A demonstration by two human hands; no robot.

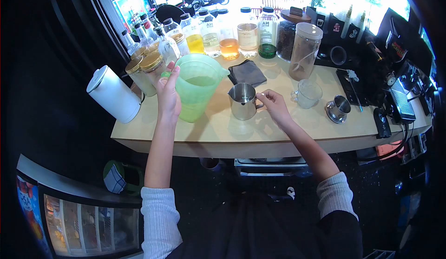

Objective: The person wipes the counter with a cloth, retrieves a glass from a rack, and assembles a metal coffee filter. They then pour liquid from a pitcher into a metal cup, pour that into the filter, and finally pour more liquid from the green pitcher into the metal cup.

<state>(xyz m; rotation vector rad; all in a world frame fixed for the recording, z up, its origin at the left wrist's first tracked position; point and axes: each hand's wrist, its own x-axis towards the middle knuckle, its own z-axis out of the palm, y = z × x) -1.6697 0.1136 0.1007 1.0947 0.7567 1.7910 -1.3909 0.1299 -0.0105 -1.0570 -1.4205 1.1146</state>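
Note:
My left hand [169,92] is closed on the handle of a translucent green pitcher [197,89], which leans slightly with its spout pointing right. To its right stands a steel milk jug [243,103], upright on the wooden counter [209,131]. The fingers of my right hand [272,104] pinch the jug's handle on its right side. A folded dark cloth [247,73] lies just behind the jug. Further right is a clear glass cup [307,94].
Syrup bottles [229,41] line the counter's back, with gold-lidded jars [152,64] and a white kettle [114,94] at left. A tall clear canister [305,52], a small steel cup [341,106] and a black coffee machine [390,68] stand at right.

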